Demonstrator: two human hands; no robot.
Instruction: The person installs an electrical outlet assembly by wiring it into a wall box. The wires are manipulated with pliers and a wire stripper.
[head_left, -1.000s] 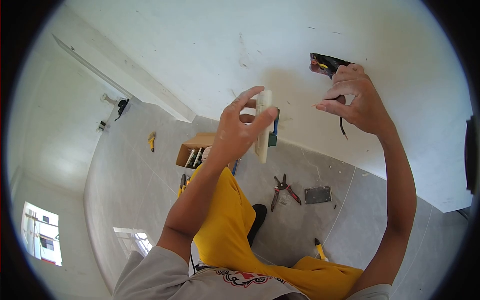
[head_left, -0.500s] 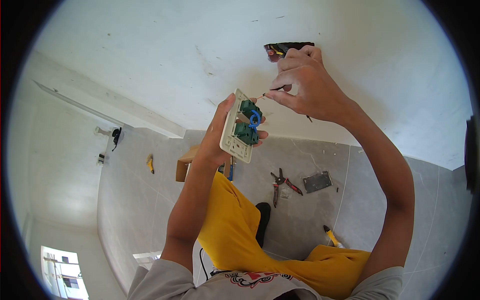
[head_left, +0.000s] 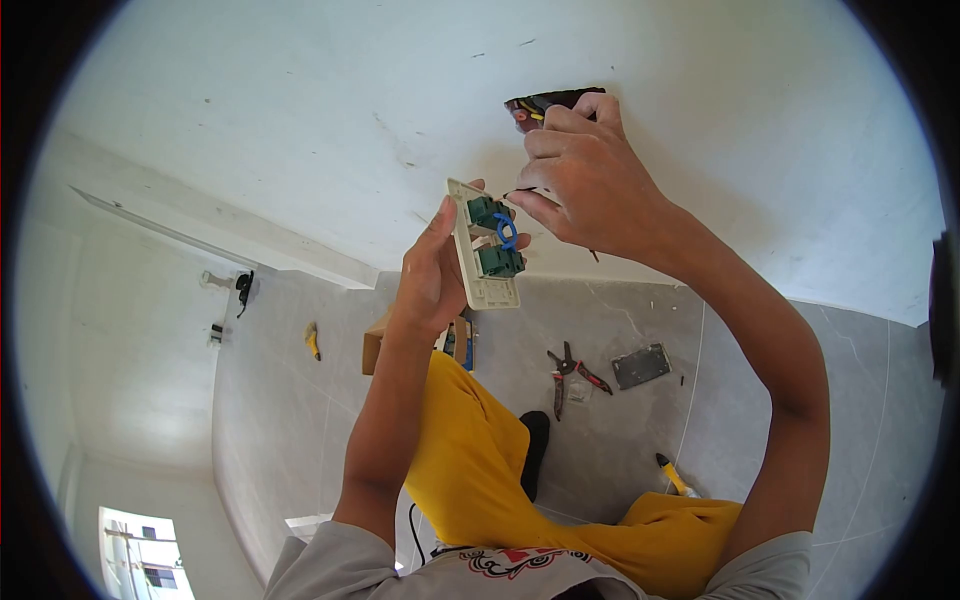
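Note:
Upright in my left hand [head_left: 436, 262] is a white socket plate [head_left: 470, 262], its back with two green modules [head_left: 497, 262] turned to the right. A blue wire loop [head_left: 507, 231] joins the modules. My right hand [head_left: 590, 175] pinches a dark wire [head_left: 520, 192] between thumb and fingers, its end at the upper green module. Behind the raised fingers of that hand, a wall box opening [head_left: 528, 112] shows yellow and reddish parts inside.
On the grey floor lie red-handled pliers [head_left: 568, 372], a dark rectangular plate [head_left: 641, 366] and yellow-handled tools [head_left: 313, 341] [head_left: 677, 477]. A cardboard box [head_left: 374, 342] stands behind my left forearm. My yellow-trousered legs are below.
My right hand has brought the wire's end closer, up against the upper module. The socket plate has tilted more upright in my left hand. The whole view has shifted slightly.

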